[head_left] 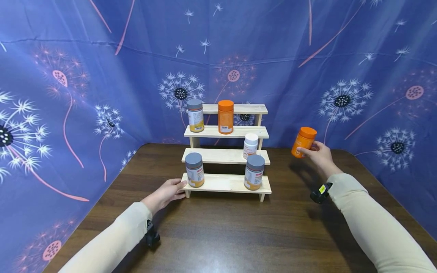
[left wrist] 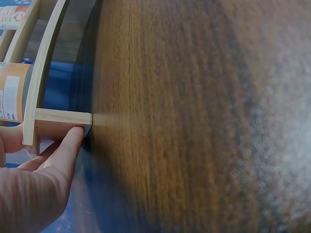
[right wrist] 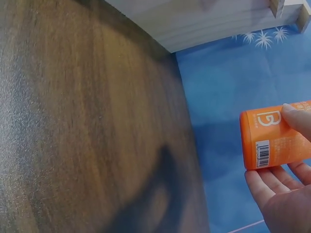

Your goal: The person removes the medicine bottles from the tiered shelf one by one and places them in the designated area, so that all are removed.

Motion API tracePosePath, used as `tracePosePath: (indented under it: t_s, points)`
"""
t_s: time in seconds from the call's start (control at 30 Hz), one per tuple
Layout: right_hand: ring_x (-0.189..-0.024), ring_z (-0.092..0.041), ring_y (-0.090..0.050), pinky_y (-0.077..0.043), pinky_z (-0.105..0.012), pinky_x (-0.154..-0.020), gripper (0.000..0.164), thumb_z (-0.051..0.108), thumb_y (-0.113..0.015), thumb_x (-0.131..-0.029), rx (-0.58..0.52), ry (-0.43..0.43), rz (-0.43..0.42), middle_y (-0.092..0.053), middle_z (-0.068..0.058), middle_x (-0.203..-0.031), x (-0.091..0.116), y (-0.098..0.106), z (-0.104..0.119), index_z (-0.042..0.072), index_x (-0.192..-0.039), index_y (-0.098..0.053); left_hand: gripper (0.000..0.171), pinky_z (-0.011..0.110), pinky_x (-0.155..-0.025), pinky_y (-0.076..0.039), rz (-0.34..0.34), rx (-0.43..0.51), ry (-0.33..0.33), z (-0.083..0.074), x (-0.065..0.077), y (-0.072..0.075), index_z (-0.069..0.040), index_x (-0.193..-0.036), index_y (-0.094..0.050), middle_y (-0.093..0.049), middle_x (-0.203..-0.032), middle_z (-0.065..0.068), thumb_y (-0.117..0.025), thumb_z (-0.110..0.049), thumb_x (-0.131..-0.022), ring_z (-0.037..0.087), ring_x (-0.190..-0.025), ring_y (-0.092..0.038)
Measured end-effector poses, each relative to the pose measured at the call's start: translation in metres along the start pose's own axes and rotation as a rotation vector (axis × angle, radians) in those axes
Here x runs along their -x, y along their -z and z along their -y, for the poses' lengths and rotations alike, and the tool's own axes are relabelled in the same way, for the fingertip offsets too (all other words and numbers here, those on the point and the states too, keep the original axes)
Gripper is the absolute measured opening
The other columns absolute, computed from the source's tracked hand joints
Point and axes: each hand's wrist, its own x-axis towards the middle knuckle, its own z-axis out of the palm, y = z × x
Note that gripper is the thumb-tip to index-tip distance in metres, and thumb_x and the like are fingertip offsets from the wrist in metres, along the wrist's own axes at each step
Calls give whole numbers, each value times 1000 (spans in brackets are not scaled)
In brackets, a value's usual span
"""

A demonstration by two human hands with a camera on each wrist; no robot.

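Note:
My right hand (head_left: pixel 320 154) grips an orange pill bottle (head_left: pixel 303 141) with an orange lid, held up over the right side of the table and a little tilted. In the right wrist view, the thumb lies on the label of the bottle (right wrist: pixel 272 136) and the fingers curl beneath it. At the left end of a stepped wooden rack (head_left: pixel 222 182), my left hand (head_left: pixel 169 192) holds the lowest shelf. The left wrist view has the thumb on the shelf top and fingers against the short leg (left wrist: pixel 63 127). Close to that thumb stands a grey-lidded bottle (head_left: pixel 195 170).
On the lowest shelf's right stands another grey-lidded bottle (head_left: pixel 254 172). A small white bottle (head_left: pixel 250 145) is one step higher. Above it, a grey-lidded bottle (head_left: pixel 195 115) and an orange bottle (head_left: pixel 225 117) share a shelf. Behind the brown table (head_left: pixel 218 235) hangs a blue patterned cloth (head_left: pixel 273 45).

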Motion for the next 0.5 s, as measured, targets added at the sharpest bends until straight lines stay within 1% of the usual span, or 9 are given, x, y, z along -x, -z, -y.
tracePosePath:
  t_s: [0.07,0.13,0.2,0.27,0.33,0.37,0.43,0.5]
  points:
    - [-110,-23,-52,-42,-7,-72,77,39,-66,-91,0,-4,-5,-47,-30,-139,-2,0,-5,-8,-143,-35,50,44,-107,-48,5,-6,-2,0,0,0,14,-144,-27,-41,-142,34,-39,-17,-106,41,-131,-46]
    - [-102,-14,-53,-43,-5,-69,76,39,-67,-91,-6,-12,-5,-48,-28,-138,-3,0,-9,-7,-143,-36,50,44,-108,-48,7,-9,-1,0,1,0,14,-144,-27,-41,-142,34,-39,-17,-106,40,-131,-46]
    - [-94,-5,-51,-46,-5,-69,76,39,-67,-90,-22,-19,-5,-48,-27,-138,-4,-1,-13,-6,-143,-36,50,45,-108,-48,3,-6,-1,0,1,0,14,-144,-27,-41,-142,34,-39,-17,-106,40,-131,-46]
    - [-92,-1,-50,-47,-6,-70,76,39,-67,-91,-31,-23,-3,-48,-27,-138,-6,-2,-17,-6,-144,-36,50,45,-108,-47,1,-3,4,1,2,1,14,-144,-27,-41,-142,34,-39,-17,-106,40,-132,-46]
    - [-96,-5,-52,-48,-9,-73,76,40,-67,-91,-25,-33,-3,-47,-28,-139,-6,-2,-21,-5,-145,-36,49,46,-108,-47,-4,0,6,1,2,1,14,-143,-28,-41,-142,34,-39,-16,-106,40,-131,-46]
    - [-101,-10,-53,-51,-13,-78,77,40,-66,-91,-29,-42,-4,-47,-28,-140,-6,-1,-23,-4,-145,-36,49,46,-108,-47,-9,1,7,1,2,1,14,-143,-28,-42,-142,34,-39,-16,-106,40,-131,-47]
    - [-112,-22,-53,-54,-24,-89,77,41,-65,-91,-30,-62,-5,-46,-27,-142,-6,0,-27,-3,-146,-34,49,46,-108,-47,-1,-7,2,0,2,1,14,-143,-28,-42,-142,34,-38,-17,-106,40,-130,-47]
    - [-123,-32,-49,-52,-38,-101,78,42,-64,-92,-36,-78,-4,-43,-27,-145,-6,3,-32,-2,-148,-32,49,46,-108,-47,-3,-6,-4,-1,2,1,13,-143,-29,-43,-142,33,-40,-17,-106,39,-129,-48]
